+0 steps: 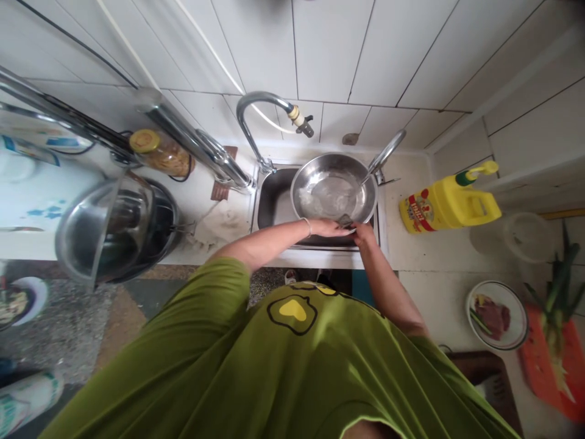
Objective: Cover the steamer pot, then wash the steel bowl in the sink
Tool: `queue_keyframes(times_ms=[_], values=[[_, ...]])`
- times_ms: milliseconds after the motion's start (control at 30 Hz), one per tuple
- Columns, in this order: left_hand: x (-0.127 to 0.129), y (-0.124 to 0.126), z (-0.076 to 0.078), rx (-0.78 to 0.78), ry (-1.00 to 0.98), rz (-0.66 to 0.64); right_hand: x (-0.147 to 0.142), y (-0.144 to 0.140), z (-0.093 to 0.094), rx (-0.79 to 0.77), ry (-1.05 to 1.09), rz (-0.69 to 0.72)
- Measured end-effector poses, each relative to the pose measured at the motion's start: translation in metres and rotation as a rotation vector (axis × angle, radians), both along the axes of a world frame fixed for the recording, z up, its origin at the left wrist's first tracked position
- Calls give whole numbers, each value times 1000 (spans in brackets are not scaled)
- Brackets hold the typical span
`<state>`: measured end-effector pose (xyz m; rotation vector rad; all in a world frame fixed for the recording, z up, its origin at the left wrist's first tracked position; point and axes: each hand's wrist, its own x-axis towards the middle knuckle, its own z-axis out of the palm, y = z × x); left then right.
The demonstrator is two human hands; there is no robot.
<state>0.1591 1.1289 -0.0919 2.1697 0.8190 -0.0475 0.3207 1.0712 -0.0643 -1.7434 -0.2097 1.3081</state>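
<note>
A wide, shiny metal pan (pixel 308 195) rests tilted over the sink (pixel 274 204), with a little clear liquid or wet shine inside. My left hand (pixel 329 228) lies at its near rim, fingers closed and pointing right. A small grey, crumpled-looking thing (pixel 346 219) shows between both hands; its kind is unclear. Close beside it, my right hand (pixel 364 235) has its fingers curled at the same rim, and what they grip is hidden. From the pan's far right side, a long metal handle (pixel 387 152) sticks up toward the wall.
A curved faucet (pixel 262 100) arches behind the sink. To the right stand a yellow pump jug (pixel 445 204) and a plate (pixel 473 329) with meat. Leeks (pixel 557 305) lie on a red basket (pixel 543 378). On the left are a metal pot (pixel 77 231) and a lidded jar (pixel 167 155).
</note>
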Motion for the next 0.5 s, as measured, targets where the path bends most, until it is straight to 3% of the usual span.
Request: queue_keyframes(times_ms=[133,233,300,367,433,500], values=[[-73,10,1,295,294,-137,34,9,-4,-66,-99,42],[-102,22,6,461,332,-158,40,6,-5,-15,-117,79],[-97,13,11,487,290,-167,22,-5,-7,178,-79,18],[-73,-11,14,486,280,-154,-8,-19,-13,355,22,-60],[-44,-38,15,474,288,-101,-36,-27,-20,333,109,-139],[-25,-51,12,454,231,-66,-45,-26,-25,190,122,-207]])
